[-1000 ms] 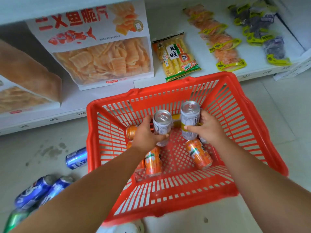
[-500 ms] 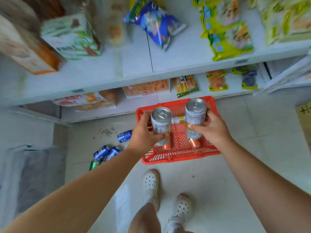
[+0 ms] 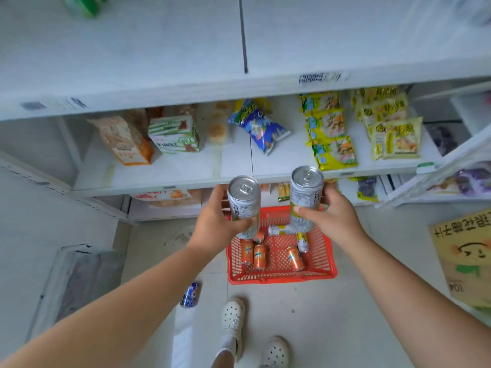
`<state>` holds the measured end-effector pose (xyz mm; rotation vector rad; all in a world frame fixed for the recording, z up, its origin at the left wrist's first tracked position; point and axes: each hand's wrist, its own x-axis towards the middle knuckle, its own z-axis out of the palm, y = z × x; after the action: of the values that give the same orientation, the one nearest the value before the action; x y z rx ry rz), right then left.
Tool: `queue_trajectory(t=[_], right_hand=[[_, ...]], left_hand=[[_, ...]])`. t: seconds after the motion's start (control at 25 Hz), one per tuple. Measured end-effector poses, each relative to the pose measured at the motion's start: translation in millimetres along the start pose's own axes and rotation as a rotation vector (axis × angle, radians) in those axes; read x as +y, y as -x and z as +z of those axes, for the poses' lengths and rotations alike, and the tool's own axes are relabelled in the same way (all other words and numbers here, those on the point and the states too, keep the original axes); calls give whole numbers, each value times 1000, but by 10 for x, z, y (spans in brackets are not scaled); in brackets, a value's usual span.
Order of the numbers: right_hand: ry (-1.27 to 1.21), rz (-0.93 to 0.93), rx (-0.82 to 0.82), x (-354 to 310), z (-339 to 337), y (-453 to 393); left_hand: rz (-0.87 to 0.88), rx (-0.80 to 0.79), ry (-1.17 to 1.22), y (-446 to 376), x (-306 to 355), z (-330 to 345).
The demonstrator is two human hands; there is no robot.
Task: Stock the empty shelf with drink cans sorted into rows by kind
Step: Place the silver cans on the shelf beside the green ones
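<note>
My left hand grips a silver-and-yellow can upright, and my right hand grips a second can of the same kind beside it. Both cans are held at chest height, in front of the snack shelf. Below them on the floor stands the red basket, with several orange cans and two silver-yellow cans lying in it. The wide white shelf at the top is nearly bare, with green cans blurred at its far left corner.
The middle shelf carries snack boxes and bags. A blue can lies on the floor left of my white shoes. A cardboard box stands at the right, and a grey mat lies at the left.
Both hands lifted the two silver-yellow cans out of the basket and upward. The view rose from the basket to the upper shelves.
</note>
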<state>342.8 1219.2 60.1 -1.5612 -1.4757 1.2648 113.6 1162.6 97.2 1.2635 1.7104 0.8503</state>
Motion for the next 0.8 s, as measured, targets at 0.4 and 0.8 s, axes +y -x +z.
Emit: queue_trajectory(t=[0.4, 0.8], right_hand=[[-11, -213, 18, -1752, -111, 32], [-81, -349, 49, -2979, 970, -808]], left_hand=[[138, 187, 118, 122, 1076, -1129], [194, 440, 221, -953, 1283, -2559]])
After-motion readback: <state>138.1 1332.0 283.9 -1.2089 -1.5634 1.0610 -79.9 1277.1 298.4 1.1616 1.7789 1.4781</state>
